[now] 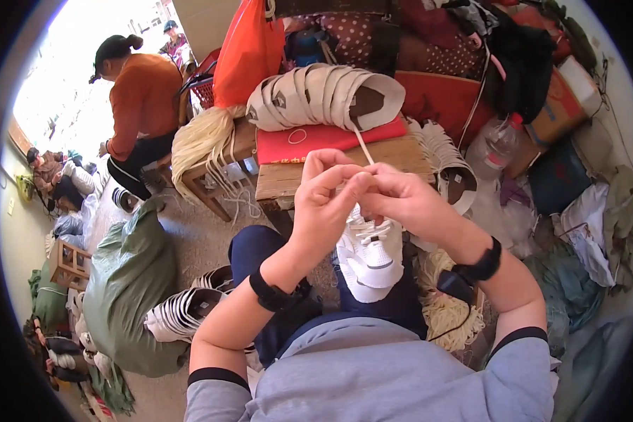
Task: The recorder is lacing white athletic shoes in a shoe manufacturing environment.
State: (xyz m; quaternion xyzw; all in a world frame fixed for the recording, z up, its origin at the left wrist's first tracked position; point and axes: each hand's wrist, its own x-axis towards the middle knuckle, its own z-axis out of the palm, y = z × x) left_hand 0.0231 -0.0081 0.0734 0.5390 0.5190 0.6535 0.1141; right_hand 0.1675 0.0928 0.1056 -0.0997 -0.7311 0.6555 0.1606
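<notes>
In front of my chest, my left hand (321,200) and my right hand (411,200) meet with their fingertips pinched together. A cream-white shoelace (363,146) runs up from between the fingers towards the wooden bench; its other parts are hidden by my hands. Below them, a white shoe upper (371,264) with laces threaded through its front rests on my lap. Just beyond my hands, a nested row of beige-white shoe uppers (306,98) lies on a red sheet (274,149) over the wooden bench (281,184).
A bundle of cream laces (200,144) hangs left of the bench. More stacked uppers (454,165) stand at right, others (179,315) on the floor at left beside a green sack (130,288). A person in orange (144,91) sits at far left. A plastic bottle (496,148) stands right.
</notes>
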